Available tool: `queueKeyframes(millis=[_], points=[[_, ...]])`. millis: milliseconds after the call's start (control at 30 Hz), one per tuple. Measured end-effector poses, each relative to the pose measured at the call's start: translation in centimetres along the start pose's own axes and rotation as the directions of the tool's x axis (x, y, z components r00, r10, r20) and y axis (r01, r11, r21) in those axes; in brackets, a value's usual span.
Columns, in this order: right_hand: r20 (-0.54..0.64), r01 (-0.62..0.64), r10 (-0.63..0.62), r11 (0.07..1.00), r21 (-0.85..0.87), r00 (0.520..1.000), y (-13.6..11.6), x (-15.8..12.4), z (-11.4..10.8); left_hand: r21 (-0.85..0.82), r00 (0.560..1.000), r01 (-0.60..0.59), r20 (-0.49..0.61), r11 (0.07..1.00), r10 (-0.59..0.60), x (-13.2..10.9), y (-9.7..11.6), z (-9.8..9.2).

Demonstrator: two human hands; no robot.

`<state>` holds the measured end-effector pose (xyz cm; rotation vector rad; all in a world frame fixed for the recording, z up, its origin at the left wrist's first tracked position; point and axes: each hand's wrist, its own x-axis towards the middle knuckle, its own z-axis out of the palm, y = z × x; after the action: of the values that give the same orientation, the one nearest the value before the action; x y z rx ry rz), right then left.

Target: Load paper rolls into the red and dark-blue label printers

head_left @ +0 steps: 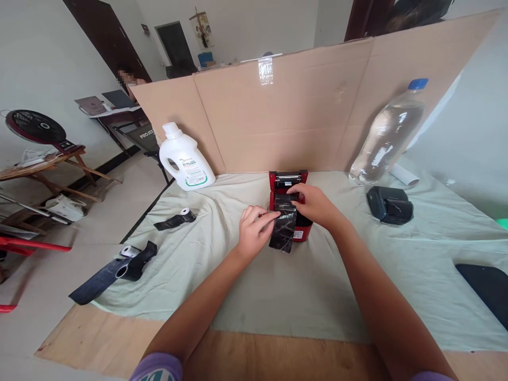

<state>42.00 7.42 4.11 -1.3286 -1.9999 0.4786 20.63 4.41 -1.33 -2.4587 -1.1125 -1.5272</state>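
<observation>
A small red and black printer (304,233) stands in the middle of the cloth with its lid (288,180) raised. A crinkled, shiny black paper strip (283,235) comes from the printer's bay and hangs over its front. My left hand (254,233) is on the left edge of this strip, thumb and forefinger closed on it. At the strip's upper end, over the bay, my right hand (311,203) has its fingers bent against the black paper. Whatever lies under those fingertips, deeper in the bay, is hidden.
Paper rolls with black strips (185,214) (135,264) lie at the left. A white jug (186,159) and a large water bottle (389,137) stand against the cardboard screen (278,121). At right are a black device (389,205), a white tube (405,174) and a dark flat object (486,288).
</observation>
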Motion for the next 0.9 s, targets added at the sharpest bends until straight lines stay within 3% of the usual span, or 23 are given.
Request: queueKeyframes(millis=[167, 467, 833, 900], points=[[0.002, -0.044, 0.045, 0.980, -0.194, 0.999, 2.4, 0.4, 0.7, -0.011, 0.998, -0.011, 0.066, 1.000, 0.012, -0.4, 0.1, 1.6], [0.038, -0.151, 0.162, 0.967, -0.204, 0.986, 3.0, 1.6, 2.1, -0.058, 0.997, 0.057, 0.062, 0.997, -0.054, -1.1, 0.0, 2.4], [0.011, -0.213, 0.213, 0.977, -0.026, 0.977, 4.3, 2.1, 3.0, -0.088, 0.996, 0.070, 0.068, 0.994, -0.064, -1.1, 0.1, 2.5], [0.021, -0.235, 0.234, 0.969, 0.081, 0.972, 4.5, 2.1, 2.7, -0.110, 0.992, 0.105, 0.085, 0.988, -0.096, -0.9, 0.3, 2.4]])
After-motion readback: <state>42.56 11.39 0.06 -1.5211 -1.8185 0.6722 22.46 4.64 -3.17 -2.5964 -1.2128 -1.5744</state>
